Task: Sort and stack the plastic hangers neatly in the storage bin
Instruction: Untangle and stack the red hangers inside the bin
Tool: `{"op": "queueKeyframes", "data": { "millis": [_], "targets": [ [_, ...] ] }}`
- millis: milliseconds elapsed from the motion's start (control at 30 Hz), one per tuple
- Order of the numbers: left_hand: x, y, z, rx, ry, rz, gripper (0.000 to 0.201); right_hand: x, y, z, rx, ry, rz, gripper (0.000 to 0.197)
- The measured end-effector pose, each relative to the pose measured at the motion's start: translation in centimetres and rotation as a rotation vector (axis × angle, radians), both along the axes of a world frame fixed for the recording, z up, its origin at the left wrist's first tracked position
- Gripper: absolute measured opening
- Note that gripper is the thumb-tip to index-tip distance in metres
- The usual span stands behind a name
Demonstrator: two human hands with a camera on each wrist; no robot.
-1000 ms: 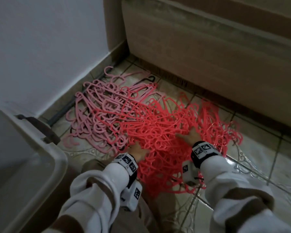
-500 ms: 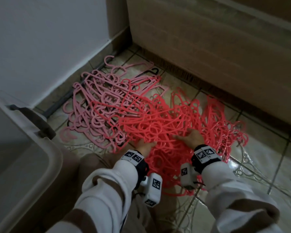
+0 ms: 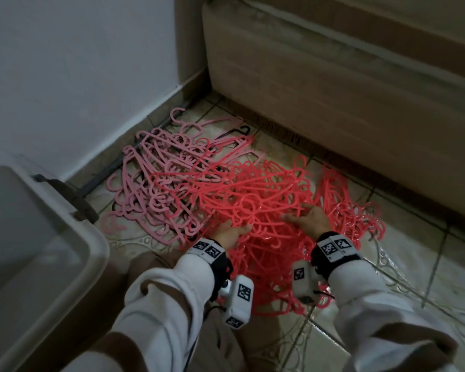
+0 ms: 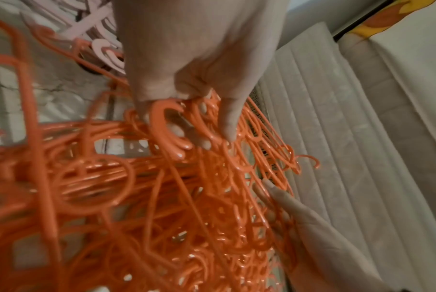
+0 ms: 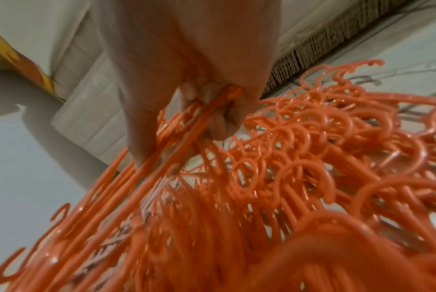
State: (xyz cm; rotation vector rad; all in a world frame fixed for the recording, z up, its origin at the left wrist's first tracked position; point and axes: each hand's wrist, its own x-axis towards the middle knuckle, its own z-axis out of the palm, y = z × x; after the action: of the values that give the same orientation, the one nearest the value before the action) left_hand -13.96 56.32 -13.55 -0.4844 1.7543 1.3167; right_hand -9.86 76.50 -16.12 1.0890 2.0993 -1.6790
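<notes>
A tangled heap of bright orange-red hangers lies on the tiled floor, with a heap of pale pink hangers to its left. My left hand grips a bunch of orange-red hanger hooks at the heap's near left. My right hand is in the heap's right part, its fingers curled round several orange-red hanger bars. The grey storage bin stands at the far left, its inside mostly out of view.
A white wall with a skirting runs behind the pink heap. A beige bed base borders the floor at the back right. A black hanger lies behind the pink ones. Bare tiles lie to the right.
Both hands have shifted a little forward within the orange-red heap. The heap has been stirred, and the view has tilted slightly.
</notes>
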Motion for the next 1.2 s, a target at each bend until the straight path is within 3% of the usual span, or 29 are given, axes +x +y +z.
{"op": "queueKeyframes", "data": {
  "millis": [267, 333, 400, 433, 533, 667, 867, 1033, 1200],
  "targets": [
    [0.8, 0.8, 3.2, 0.106, 0.072, -0.027, 0.07, 1.1, 1.1, 3.5, -0.041, 0.12, -0.023, 0.068],
    [1.0, 1.0, 4.7, 0.142, 0.122, -0.064, 0.052, 1.6, 1.2, 4.3, -0.055, 0.143, -0.031, 0.054],
    [1.2, 1.1, 6.7, 0.104, 0.157, -0.127, 0.016, 1.9, 1.3, 4.7, -0.049, 0.179, -0.03, 0.038],
    [1.2, 1.2, 7.6, 0.083, 0.207, -0.151, 0.015, 2.1, 1.3, 4.8, -0.041, 0.212, -0.039, 0.04],
    [0.7, 1.3, 8.3, 0.056, 0.309, -0.194, 0.062, 2.7, 1.2, 5.4, -0.027, 0.29, -0.099, 0.04],
    [0.7, 1.4, 10.3, 0.116, 0.435, -0.231, 0.036, 3.3, 0.6, 7.8, -0.054, 0.403, -0.155, 0.032],
    [0.3, 0.5, 14.4, 0.249, 0.587, -0.237, 0.016, 2.9, -0.4, 13.5, -0.028, 0.557, -0.117, 0.024],
    [-0.6, -1.3, 18.4, 0.253, 0.708, -0.24, 0.033, 2.2, -2.0, 18.2, 0.014, 0.693, -0.097, 0.013],
    [-1.6, -4.2, 23.9, 0.276, 0.791, -0.255, 0.01, 0.7, -4.4, 22.7, -0.042, 0.778, -0.072, 0.01]
  ]
}}
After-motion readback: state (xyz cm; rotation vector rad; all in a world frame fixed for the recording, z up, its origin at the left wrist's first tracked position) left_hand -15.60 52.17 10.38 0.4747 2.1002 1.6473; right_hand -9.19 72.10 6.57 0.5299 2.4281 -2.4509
